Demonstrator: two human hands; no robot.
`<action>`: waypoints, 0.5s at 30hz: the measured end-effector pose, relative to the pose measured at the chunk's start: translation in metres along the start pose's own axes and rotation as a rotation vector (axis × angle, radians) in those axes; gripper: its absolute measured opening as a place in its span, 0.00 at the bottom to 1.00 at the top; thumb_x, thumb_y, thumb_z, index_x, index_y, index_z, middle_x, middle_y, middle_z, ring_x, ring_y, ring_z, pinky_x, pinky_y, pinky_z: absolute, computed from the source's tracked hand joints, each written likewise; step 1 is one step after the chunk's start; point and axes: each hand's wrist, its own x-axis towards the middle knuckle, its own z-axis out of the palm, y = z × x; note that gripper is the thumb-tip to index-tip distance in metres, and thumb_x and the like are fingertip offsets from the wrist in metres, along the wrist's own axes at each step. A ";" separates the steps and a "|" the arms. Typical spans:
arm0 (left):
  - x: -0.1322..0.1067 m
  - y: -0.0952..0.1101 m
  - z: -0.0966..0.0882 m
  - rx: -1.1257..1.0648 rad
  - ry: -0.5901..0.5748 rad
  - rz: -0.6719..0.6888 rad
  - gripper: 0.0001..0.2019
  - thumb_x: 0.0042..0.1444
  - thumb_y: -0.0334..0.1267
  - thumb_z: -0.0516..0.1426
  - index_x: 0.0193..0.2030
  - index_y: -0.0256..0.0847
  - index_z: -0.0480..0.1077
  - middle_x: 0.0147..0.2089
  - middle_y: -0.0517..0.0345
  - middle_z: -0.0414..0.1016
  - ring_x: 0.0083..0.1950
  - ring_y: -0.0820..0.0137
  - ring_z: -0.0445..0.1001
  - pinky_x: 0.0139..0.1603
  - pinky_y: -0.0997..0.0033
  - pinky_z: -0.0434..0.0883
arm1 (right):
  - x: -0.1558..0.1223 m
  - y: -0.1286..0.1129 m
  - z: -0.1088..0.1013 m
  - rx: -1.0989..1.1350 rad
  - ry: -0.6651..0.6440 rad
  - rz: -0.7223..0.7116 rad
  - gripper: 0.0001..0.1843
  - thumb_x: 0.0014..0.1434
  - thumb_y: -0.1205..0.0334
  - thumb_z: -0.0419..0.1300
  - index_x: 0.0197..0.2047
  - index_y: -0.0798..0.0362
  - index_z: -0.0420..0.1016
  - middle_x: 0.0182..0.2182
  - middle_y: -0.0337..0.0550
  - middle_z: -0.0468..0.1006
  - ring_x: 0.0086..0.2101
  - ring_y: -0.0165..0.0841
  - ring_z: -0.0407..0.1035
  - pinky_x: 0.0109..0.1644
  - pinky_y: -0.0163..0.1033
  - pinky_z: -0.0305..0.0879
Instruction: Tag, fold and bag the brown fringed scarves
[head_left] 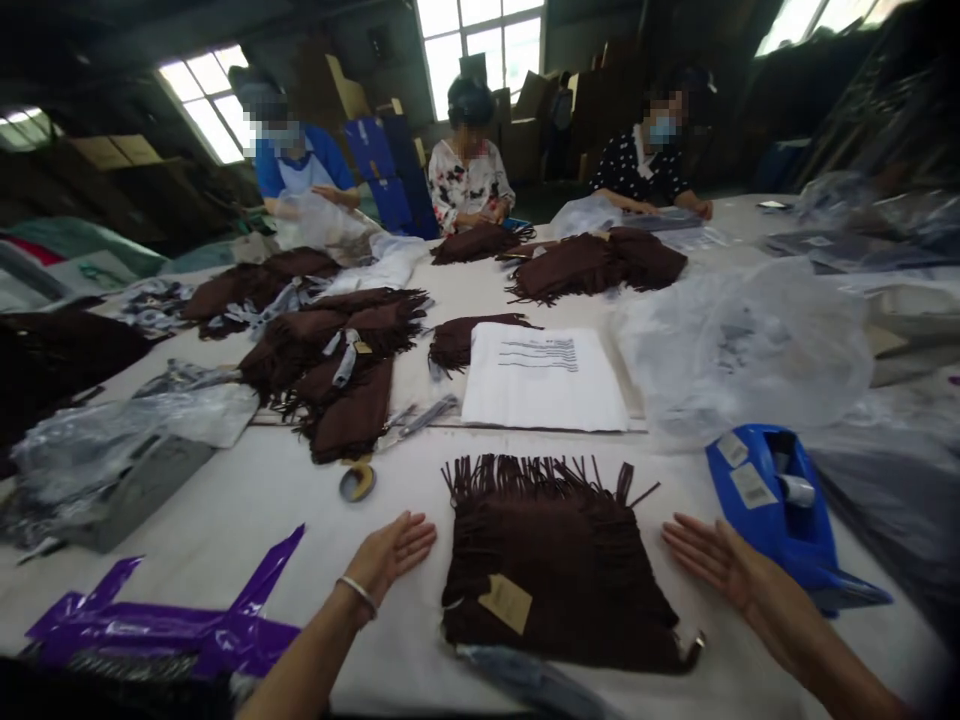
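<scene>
A dark brown fringed bag [559, 560] lies flat before me, its fringe fanned out along the far edge and a tan tag [506, 602] on its front. Along its near edge lies a dark plastic-wrapped strip [536, 680]. To the left of the bag, my left hand [394, 555] is held with fingers stretched out, apart from it and holding nothing. On the other side my right hand [709, 555] has its fingers extended too, also apart from the bag. Close by that hand stands a blue tape dispenser [780, 500].
Beyond the bag are a printed white sheet [544, 375] and a clear plastic bag [750, 350]. Brown fringed pieces [345, 340] pile up at left. A roll of tape [358, 482] and a purple-taped object [172, 630] lie nearer. Three people work across the table.
</scene>
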 end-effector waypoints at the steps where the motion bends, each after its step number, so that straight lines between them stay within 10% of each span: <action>1: 0.006 0.007 0.002 0.016 -0.042 -0.059 0.23 0.57 0.46 0.56 0.51 0.28 0.65 0.51 0.35 0.72 0.50 0.60 0.74 0.55 0.61 0.69 | 0.012 -0.004 -0.006 0.068 -0.019 0.135 0.26 0.63 0.47 0.47 0.54 0.58 0.67 0.52 0.57 0.70 0.53 0.43 0.64 0.60 0.48 0.59; 5: 0.040 0.028 0.022 0.137 -0.290 -0.229 0.27 0.57 0.54 0.54 0.51 0.28 0.66 0.50 0.37 0.73 0.47 0.61 0.75 0.53 0.61 0.70 | 0.055 -0.025 0.010 0.148 -0.294 0.469 0.26 0.62 0.46 0.51 0.50 0.61 0.69 0.49 0.59 0.72 0.48 0.42 0.69 0.54 0.44 0.66; 15: 0.113 0.036 0.079 0.033 -0.801 -0.463 0.27 0.59 0.54 0.50 0.53 0.31 0.66 0.55 0.45 0.70 0.56 0.64 0.69 0.62 0.64 0.58 | 0.122 -0.053 0.104 0.233 -0.669 0.766 0.25 0.65 0.47 0.47 0.47 0.60 0.72 0.42 0.51 0.78 0.46 0.40 0.71 0.55 0.46 0.63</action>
